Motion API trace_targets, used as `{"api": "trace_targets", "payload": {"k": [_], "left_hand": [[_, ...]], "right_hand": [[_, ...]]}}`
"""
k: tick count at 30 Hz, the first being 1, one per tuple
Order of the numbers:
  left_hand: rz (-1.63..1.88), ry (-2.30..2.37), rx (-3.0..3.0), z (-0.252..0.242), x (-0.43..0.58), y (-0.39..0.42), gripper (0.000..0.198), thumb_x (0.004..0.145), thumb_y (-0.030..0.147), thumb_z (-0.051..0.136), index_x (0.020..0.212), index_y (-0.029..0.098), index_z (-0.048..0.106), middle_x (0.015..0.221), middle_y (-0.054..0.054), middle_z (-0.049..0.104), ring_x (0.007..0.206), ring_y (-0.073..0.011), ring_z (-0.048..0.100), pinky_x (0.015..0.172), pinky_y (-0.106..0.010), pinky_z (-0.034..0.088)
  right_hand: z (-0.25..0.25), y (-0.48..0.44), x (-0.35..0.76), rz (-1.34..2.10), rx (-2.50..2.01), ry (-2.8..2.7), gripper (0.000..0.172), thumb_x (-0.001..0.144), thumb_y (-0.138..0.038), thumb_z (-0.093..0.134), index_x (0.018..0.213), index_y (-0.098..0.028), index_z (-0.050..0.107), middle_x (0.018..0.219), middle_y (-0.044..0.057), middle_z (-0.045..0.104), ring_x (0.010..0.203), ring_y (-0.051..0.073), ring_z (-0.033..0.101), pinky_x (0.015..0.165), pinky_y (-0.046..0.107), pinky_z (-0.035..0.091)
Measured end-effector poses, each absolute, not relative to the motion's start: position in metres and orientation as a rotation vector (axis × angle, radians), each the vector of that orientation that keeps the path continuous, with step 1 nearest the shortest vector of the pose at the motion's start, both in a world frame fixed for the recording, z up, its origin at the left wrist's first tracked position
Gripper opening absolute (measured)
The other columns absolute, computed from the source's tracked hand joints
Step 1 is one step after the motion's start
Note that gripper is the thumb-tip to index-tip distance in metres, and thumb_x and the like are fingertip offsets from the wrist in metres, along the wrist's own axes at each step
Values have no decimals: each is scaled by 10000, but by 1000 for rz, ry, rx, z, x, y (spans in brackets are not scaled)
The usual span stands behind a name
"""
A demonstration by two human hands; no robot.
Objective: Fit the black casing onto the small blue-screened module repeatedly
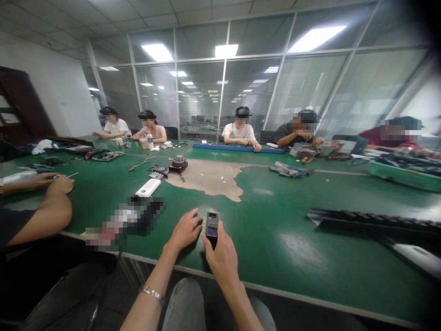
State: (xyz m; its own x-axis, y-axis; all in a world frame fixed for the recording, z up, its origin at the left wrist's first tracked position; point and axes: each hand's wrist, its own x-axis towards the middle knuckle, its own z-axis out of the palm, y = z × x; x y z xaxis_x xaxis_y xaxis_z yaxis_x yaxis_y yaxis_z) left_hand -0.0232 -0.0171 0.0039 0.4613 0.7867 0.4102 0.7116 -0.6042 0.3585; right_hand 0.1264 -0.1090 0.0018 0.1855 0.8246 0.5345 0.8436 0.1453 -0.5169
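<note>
A small dark handheld device [212, 230] with a lit screen stands on its lower end just above the near edge of the green workbench [275, 230]. My right hand [222, 257] grips its lower part, with the thumb along its left side. My left hand [186, 230] rests on the bench with curled fingers, its fingertips just left of the device. A pixelated object [126, 220] lies a little farther left, and a white power bank [148, 187] lies beyond it. A bracelet [152, 295] circles my left wrist.
A co-worker's hands [51, 184] hold a thin white stick at the left. Several seated people work along the far side among tools and electronics. A long black rail [375, 220] lies at the right, near a green tray [406, 177]. A tan worn patch [206, 177] marks the bench.
</note>
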Motion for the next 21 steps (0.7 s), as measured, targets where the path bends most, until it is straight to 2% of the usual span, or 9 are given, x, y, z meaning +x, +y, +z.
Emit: {"api": "trace_targets", "payload": {"k": [8,15,21], "left_hand": [[858,1310,2568,5,-23,-19,332,888,280,523,1193,205,630,1405,-109,478,1296,-251,449,1095,-422,368],[854,1315,2557,4,-24,-18,336,881,273,532,1194,204,631,1408,-111,475,1302,-251,442,1103,-422,357],[837,1323,2554,4,-22,-19,337,885,272,531,1201,207,626,1413,-111,468,1306,-253,435,1102,-429,352]], "right_hand": [[7,-101,129,-40,-1718,-1606,627,889,-416,485,1396,-69,361,1228,202,596,1068,288,595,904,395,445],[4,-102,129,-63,-1687,-1628,684,879,-434,507,1429,-79,309,1266,198,572,1081,289,579,910,400,430],[5,-101,129,-36,-1710,-1612,653,881,-386,511,1423,-70,329,1259,201,579,1079,292,586,905,398,429]]}}
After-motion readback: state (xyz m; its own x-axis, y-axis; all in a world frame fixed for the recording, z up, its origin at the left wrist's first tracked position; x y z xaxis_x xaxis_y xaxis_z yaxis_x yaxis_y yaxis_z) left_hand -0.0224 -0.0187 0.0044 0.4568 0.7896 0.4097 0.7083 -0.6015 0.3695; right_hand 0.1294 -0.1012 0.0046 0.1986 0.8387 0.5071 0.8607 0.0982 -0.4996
